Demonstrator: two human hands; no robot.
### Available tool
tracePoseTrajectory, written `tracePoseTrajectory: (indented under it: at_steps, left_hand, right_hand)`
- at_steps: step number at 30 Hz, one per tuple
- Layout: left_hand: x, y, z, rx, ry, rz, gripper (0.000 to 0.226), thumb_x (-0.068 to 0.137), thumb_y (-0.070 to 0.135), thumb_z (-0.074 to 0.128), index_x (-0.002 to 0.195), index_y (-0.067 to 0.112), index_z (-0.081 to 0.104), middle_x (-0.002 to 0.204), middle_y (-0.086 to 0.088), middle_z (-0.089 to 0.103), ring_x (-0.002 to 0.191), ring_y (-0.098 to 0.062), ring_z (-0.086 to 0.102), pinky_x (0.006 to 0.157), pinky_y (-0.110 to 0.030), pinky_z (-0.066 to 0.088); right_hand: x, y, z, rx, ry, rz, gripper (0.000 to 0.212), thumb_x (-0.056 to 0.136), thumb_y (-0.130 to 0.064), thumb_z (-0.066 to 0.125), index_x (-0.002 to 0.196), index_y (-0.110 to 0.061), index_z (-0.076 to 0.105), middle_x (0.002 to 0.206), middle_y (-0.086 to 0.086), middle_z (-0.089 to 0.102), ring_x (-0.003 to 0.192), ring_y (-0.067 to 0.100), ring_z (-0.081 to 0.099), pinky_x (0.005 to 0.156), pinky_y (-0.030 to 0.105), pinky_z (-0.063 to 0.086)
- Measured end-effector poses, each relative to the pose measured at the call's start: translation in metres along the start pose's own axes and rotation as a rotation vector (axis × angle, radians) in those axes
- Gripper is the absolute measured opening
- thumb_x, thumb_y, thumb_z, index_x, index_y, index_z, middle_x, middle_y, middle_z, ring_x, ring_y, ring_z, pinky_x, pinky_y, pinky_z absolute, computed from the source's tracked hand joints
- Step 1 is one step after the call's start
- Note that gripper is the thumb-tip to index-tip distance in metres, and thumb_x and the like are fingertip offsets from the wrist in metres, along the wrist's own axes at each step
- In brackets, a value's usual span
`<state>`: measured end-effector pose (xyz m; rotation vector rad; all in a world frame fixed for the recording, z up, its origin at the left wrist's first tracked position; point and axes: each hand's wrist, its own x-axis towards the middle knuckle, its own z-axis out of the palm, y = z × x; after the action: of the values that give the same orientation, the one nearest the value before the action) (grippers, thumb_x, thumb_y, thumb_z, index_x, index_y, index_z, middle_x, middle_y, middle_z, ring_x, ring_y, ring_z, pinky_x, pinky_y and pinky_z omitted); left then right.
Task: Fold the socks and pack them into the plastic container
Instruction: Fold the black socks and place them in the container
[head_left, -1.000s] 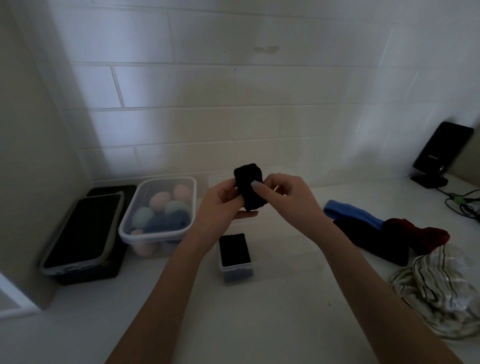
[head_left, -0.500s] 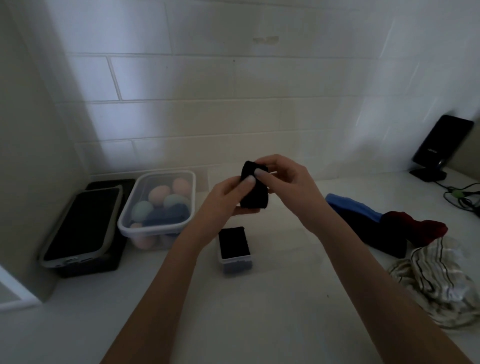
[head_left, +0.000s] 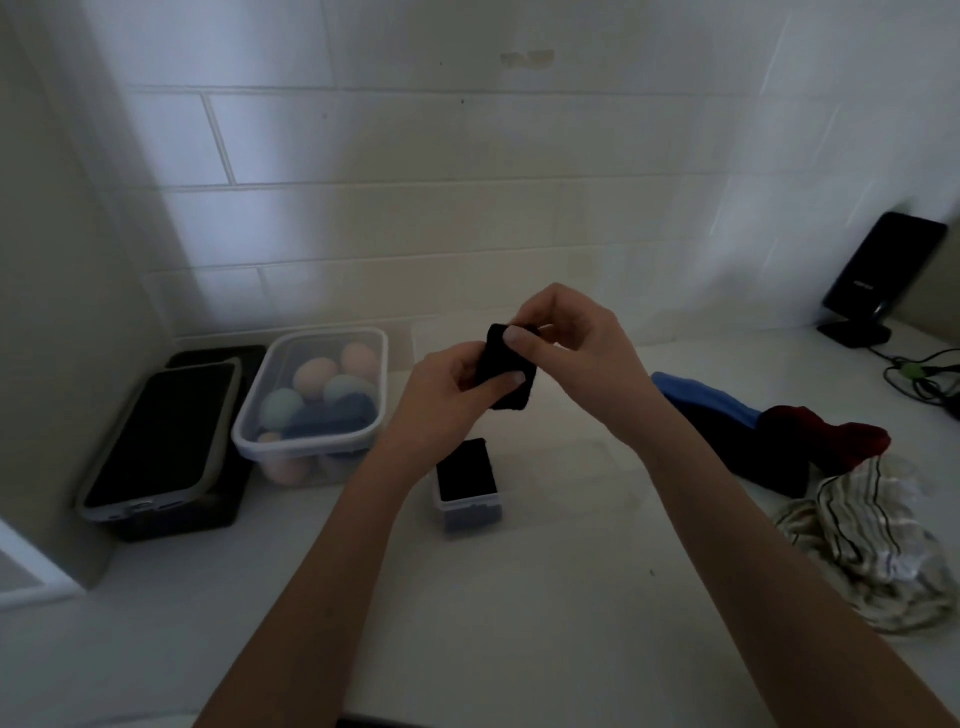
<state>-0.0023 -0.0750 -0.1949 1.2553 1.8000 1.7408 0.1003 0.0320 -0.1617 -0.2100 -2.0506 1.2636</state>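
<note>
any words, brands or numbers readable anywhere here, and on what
Black stand-up device by the wall on the right: a short pale marking on its face, too small and blurred to read.
Plastic container, black sock, lid: no text visible.
Nothing can be quoted.

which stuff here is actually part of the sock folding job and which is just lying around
Part of the job:
- black sock, held up by left hand and right hand
- big plastic tub of rolled socks
- small tub with a dark sock in it
- loose socks on the right

Lying about:
- dark lidded bin
- striped cloth
- black stand and cables
</note>
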Motion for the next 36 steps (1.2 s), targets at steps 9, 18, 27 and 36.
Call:
tracePoseTrajectory:
  at_steps: [9,18,27,36]
  left_hand:
    - [-0.010,0.001,-0.007,0.178,0.258,0.210,0.041,0.084,0.045,0.042,0.074,0.015,0.067,0.064,0.010,0.063,0.060,0.000,0.057,0.057,-0.022,0.045]
    - [-0.041,0.007,-0.014,0.679,0.000,0.254,0.035,0.088,0.033,0.047,0.073,0.009,0.067,0.068,-0.002,0.067,0.066,-0.020,0.061,0.065,-0.040,0.051]
    - [-0.041,0.027,-0.014,1.193,-0.422,0.051,0.031,0.087,0.023,0.054,0.115,0.033,0.062,0.111,0.000,0.068,0.103,-0.022,0.059,0.084,-0.034,0.049]
    - [-0.034,0.019,-0.005,1.221,-0.380,0.027,0.027,0.087,0.037,0.053,0.098,0.019,0.070,0.107,-0.004,0.063,0.091,-0.026,0.061,0.077,-0.036,0.049]
  right_hand:
    - [-0.008,0.004,-0.016,-0.234,-0.219,0.227,0.023,0.080,-0.019,0.071,0.075,-0.017,0.049,0.067,0.002,0.063,0.054,0.012,0.054,0.047,0.024,0.045]
    - [-0.031,0.024,-0.003,-0.281,-0.336,0.377,0.018,0.081,-0.001,0.066,0.077,-0.018,0.064,0.092,0.012,0.071,0.072,0.017,0.068,0.068,0.030,0.061]
    - [-0.037,0.008,-0.002,-0.623,-0.534,0.340,0.027,0.082,-0.021,0.069,0.108,-0.026,0.072,0.104,-0.004,0.072,0.090,0.013,0.064,0.083,0.026,0.051]
    - [-0.030,-0.003,0.004,-0.921,-0.765,0.397,0.041,0.083,-0.028,0.065,0.122,-0.038,0.061,0.123,-0.010,0.065,0.081,0.014,0.072,0.082,0.031,0.056]
